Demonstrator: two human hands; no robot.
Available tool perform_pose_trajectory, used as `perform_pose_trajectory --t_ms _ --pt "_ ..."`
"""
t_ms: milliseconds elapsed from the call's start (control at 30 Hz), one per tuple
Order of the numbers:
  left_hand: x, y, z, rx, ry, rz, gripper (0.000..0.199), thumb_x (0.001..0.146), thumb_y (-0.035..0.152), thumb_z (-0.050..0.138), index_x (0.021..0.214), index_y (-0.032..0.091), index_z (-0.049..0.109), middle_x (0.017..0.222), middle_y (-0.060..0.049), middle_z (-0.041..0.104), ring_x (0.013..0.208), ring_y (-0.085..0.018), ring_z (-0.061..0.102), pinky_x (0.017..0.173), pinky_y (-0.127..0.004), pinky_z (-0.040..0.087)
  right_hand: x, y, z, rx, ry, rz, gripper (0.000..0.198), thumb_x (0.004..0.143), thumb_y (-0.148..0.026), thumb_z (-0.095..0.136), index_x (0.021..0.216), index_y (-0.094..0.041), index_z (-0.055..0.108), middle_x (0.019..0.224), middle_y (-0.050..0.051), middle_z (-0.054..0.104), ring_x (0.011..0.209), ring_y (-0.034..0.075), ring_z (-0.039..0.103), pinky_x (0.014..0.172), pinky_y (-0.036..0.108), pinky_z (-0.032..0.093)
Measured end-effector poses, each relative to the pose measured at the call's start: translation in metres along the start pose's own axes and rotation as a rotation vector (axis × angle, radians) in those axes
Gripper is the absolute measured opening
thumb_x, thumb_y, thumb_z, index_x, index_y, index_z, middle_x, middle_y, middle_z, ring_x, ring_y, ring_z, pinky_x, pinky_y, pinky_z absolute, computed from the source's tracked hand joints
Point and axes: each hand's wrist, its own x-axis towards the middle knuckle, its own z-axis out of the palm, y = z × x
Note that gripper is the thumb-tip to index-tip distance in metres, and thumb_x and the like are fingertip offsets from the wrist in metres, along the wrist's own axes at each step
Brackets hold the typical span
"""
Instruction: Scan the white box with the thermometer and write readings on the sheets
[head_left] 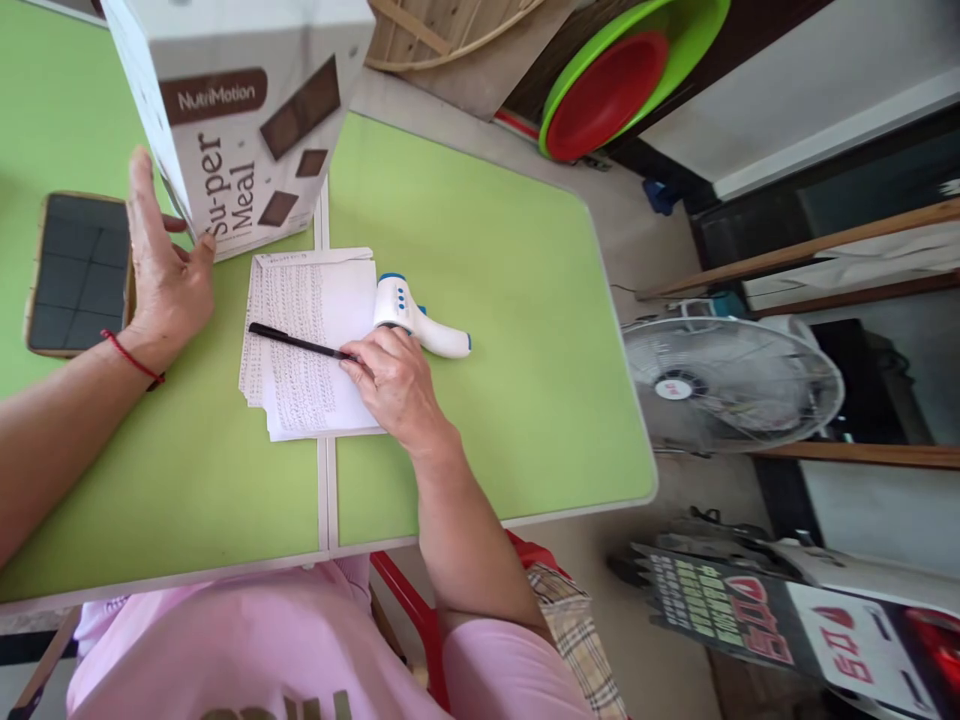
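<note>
My left hand [169, 270] is beside the lower left corner of a tall white NutriMotion Su-per Meal box [244, 150]. Its index finger points away from me, apart from the thumb, which touches or nearly touches the box. Between the thumb and fingers of my right hand [401, 380] is one end of a black pen [292, 340]. The pen lies across sheets of handwritten paper [296, 390]. Just beyond my right hand, a white and blue infrared thermometer [431, 330] rests on its side, close to the paper's right edge.
A dark-screened tablet or phone in a brown case [79, 275] lies left of my left hand on the green table [517, 400]. Past the table stand a fan [735, 385], a green basin [694, 40] with a red basin [607, 95], and a printed sign [750, 610].
</note>
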Motion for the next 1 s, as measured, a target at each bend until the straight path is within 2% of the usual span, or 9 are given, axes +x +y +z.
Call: perform_pose_trajectory --t_ms 100,300,367,500,567,633,733,833,1000 --pt "0.002 0.016 0.001 0.110 0.243 -0.158 0.071 0.100 0.064 0.037 0.150 0.028 0.001 0.146 -0.007 0.020 0.108 -0.020 0.040 0.070 -0.039 0.045 0.000 0.000 -0.003 0.038 0.004 0.006 0.017 0.095 -0.022 0.052 0.092 -0.019 0.069 0.086 0.008 0.066 0.083 0.022 0.057 0.077 0.039 0.045" --pt "0.004 0.058 -0.005 0.020 0.391 0.063 0.044 0.098 0.058 0.050 0.120 0.023 0.037 0.112 -0.004 0.037 0.091 -0.015 0.045 0.069 -0.038 0.047 0.001 -0.007 -0.006 0.435 0.323 0.191 0.013 0.091 -0.036 0.055 0.093 -0.024 0.056 0.077 0.001 0.061 0.069 0.016 0.056 0.068 0.035 0.049" --pt "0.004 0.061 -0.003 -0.059 0.240 0.219 0.037 0.096 0.055 0.055 0.112 0.024 0.042 0.105 -0.004 0.044 0.085 -0.016 0.047 0.069 -0.040 0.048 0.001 -0.012 -0.005 0.566 0.450 0.227 0.015 0.088 -0.040 0.059 0.088 -0.026 0.053 0.072 -0.003 0.058 0.062 0.014 0.054 0.064 0.033 0.049" --pt "-0.002 0.059 0.007 -0.078 -0.366 0.384 0.035 0.096 0.057 0.051 0.107 0.024 0.055 0.116 -0.010 0.057 0.103 -0.026 0.056 0.089 -0.049 0.050 0.000 -0.020 -0.009 0.728 0.594 0.214 0.014 0.084 -0.038 0.063 0.082 -0.026 0.055 0.073 -0.003 0.059 0.061 0.013 0.056 0.063 0.034 0.050" --pt "-0.008 0.061 0.013 -0.039 -0.493 0.403 0.045 0.092 0.064 0.052 0.108 0.022 0.059 0.124 -0.013 0.058 0.111 -0.032 0.056 0.095 -0.053 0.047 0.000 -0.026 -0.017 0.765 0.630 0.254 0.013 0.085 -0.038 0.063 0.085 -0.025 0.058 0.076 -0.001 0.060 0.064 0.014 0.058 0.066 0.035 0.051" --pt "-0.013 0.067 0.017 0.014 -0.542 0.406 0.054 0.084 0.068 0.060 0.111 0.021 0.059 0.128 -0.016 0.057 0.118 -0.038 0.052 0.098 -0.056 0.044 -0.001 -0.033 -0.029 0.812 0.593 0.293 0.015 0.086 -0.040 0.061 0.087 -0.026 0.058 0.077 -0.001 0.058 0.068 0.014 0.059 0.068 0.036 0.052" --pt "-0.019 0.073 0.021 0.087 -0.569 0.402 0.067 0.073 0.067 0.070 0.117 0.019 0.056 0.135 -0.020 0.050 0.125 -0.043 0.045 0.103 -0.060 0.040 -0.006 -0.043 -0.042 0.885 0.384 0.325 0.019 0.084 -0.045 0.063 0.086 -0.027 0.056 0.076 -0.002 0.055 0.068 0.014 0.058 0.066 0.034 0.052" --pt "-0.021 0.075 0.024 0.100 -0.561 0.382 0.069 0.069 0.062 0.075 0.119 0.019 0.054 0.138 -0.020 0.047 0.127 -0.045 0.043 0.105 -0.061 0.037 -0.022 -0.046 -0.033 0.956 0.201 0.366 0.018 0.081 -0.041 0.066 0.083 -0.026 0.057 0.070 -0.003 0.056 0.061 0.012 0.055 0.058 0.030 0.048" --pt "-0.022 0.075 0.025 0.116 -0.568 0.397 0.068 0.070 0.056 0.076 0.120 0.018 0.051 0.138 -0.020 0.046 0.127 -0.044 0.044 0.104 -0.060 0.039 -0.054 -0.038 0.004 0.915 0.298 0.363 0.011 0.078 -0.022 0.065 0.076 -0.023 0.054 0.063 -0.006 0.055 0.051 0.008 0.046 0.048 0.025 0.036"
